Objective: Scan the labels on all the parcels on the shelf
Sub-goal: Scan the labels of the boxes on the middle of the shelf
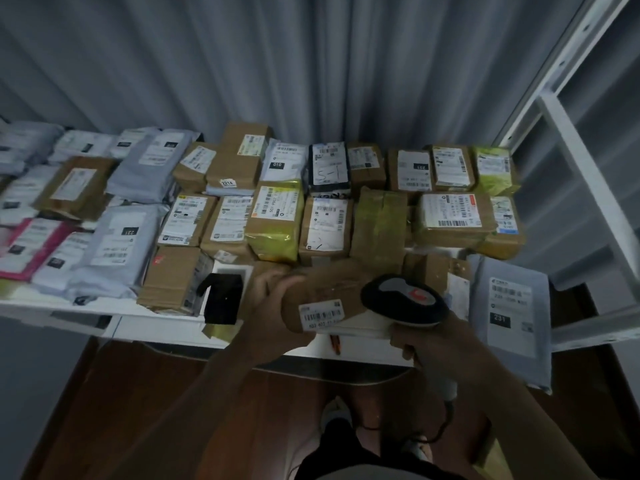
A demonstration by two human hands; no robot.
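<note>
The brown paper parcel (325, 292) I am working on sits in my left hand (273, 306), raised just above the front edge of the white shelf (162, 329). My fingers curl round its left end and my thumb lies along its upper side, so the grip is closed on the wrapping. Its white barcode label (321, 314) faces up toward me, at the near lower edge of the parcel.

My right hand (420, 337) is wrapped round the handle of the barcode scanner (405, 299), fingers curled tight about the grip. The scanner's black and grey head is just beside the parcel's right end, close to the label; I cannot tell whether the two touch. Its cable (446, 420) hangs down below my wrist.

Behind the held parcel the shelf is packed with rows of other parcels: brown cardboard boxes (323, 225), yellow-taped packets (275, 223) and a black-wrapped one (329, 169) in the middle, grey plastic mailers (121, 251) and a pink mailer (24, 247) to the left. A large grey mailer marked 231 (510, 317) lies at the right, overhanging the shelf's front edge. A small black box (221, 299) stands near the front edge, left of my left hand, next to an unlabelled-side carton (171, 278). A grey curtain (242, 64) hangs behind the shelf, and the white shelf frame (571, 143) rises at the right.
</note>
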